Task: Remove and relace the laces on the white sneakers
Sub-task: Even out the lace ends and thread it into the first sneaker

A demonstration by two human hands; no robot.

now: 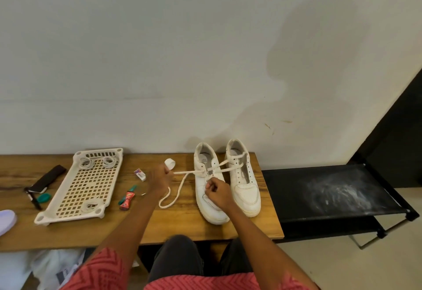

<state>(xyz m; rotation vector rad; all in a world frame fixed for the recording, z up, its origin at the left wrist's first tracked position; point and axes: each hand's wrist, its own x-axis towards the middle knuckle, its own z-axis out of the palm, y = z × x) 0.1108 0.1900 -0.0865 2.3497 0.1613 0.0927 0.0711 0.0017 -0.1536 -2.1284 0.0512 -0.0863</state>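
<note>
The flat white cotton lace [182, 176] looks light, limp and a little slippery — best pinched close to its stiff tip or right where it leaves an eyelet, since slack simply flops. The pair of white leather sneakers [226, 180] stands at about one o'clock on the wooden tabletop [178, 223], toes toward the person. The left hand [159, 179], at eleven o'clock from the left shoe, has its fingers curled round a stretch of lace, drawn taut sideways, with a loop drooping below. The right hand [217, 192] rests over the left shoe's tongue — fingertips pinching the lace there.
</note>
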